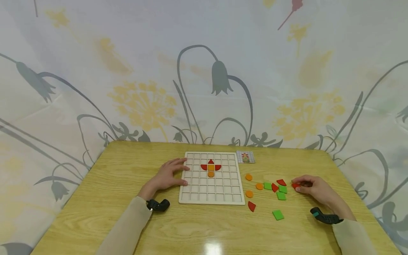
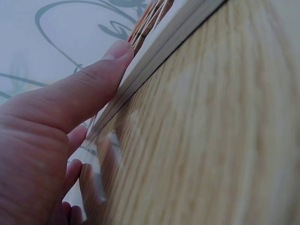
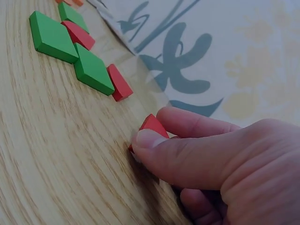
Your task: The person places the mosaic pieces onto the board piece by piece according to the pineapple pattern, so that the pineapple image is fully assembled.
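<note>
My right hand (image 1: 313, 189) pinches a red piece (image 3: 153, 124) between thumb and fingers, low over the table at the right. Along the left edge of a white grid board (image 1: 211, 203), my left hand (image 1: 169, 175) rests with its fingers spread. The left wrist view shows its thumb (image 2: 93, 84) against the board's rim. On the board, an orange square (image 1: 211, 167) has a red triangle (image 1: 210, 161) above it, red quarter-round pieces (image 1: 204, 167) at both sides and an orange disc (image 1: 211, 174) below.
Right of the board lie several green squares (image 1: 278, 215), orange discs (image 1: 249, 176) and red quarter-round pieces (image 1: 251, 206). A small picture card (image 1: 250, 161) lies by the board's far right corner. A patterned cloth (image 1: 204, 106) hangs behind the wooden table (image 1: 121, 170).
</note>
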A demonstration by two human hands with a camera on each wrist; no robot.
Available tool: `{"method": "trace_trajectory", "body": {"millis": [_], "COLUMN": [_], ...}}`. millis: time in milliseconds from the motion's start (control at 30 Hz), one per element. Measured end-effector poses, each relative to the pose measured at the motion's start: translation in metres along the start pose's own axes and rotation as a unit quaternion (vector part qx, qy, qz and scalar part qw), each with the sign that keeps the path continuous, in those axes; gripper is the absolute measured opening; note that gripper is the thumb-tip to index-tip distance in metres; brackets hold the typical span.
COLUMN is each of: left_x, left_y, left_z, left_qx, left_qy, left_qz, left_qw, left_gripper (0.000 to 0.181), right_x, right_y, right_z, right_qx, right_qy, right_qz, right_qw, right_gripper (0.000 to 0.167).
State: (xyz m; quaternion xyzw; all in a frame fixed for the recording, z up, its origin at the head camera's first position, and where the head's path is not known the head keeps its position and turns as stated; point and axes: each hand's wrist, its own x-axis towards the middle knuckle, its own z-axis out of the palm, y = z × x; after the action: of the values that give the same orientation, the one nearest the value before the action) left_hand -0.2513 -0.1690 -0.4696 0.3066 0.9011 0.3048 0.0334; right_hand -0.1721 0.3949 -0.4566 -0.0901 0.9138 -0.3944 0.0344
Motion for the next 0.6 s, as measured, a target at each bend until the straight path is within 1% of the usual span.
{"method": "trace_trajectory", "body": {"millis": [167,300,400,533,600], "left_x": [0.0,0.0,0.0,-0.001,-0.001], "left_y": [0.0,0.002,0.002,0.001,0.001], "left_z": [0.0,0.0,-0.001,0.0,0.0], "left_qx": [0.0,-0.006,-0.007,-0.007,-0.007], "left_qy": [0.001,0.001,0.001,0.0,0.0], "left_qz": [-0.002,0.0,-0.001,-0.003,-0.003], "left_qw": [1.0,1.0,1.0,1.0,1.0], "left_gripper": [0.054,0.054,0.054,0.054,0.054], "right_x": [0.0,-0.001,0.0,0.002,0.004], "right_y": [0.001,0.0,-0.004,-0.012,-0.019], "right_z": [-0.001,-0.002,-0.001,0.002,0.007], "right_qx": [-0.005,0.014,0.035,0.018,0.001], "right_qy": [0.012,0.024,0.033,0.057,0.069], "right_qz": [0.003,0.025,0.038,0.04,0.035], "right_qw": [0.9999,0.9993,0.9981,0.9974,0.997], "right_gripper": [0.026,0.028,0.032,0.038,0.039]}}
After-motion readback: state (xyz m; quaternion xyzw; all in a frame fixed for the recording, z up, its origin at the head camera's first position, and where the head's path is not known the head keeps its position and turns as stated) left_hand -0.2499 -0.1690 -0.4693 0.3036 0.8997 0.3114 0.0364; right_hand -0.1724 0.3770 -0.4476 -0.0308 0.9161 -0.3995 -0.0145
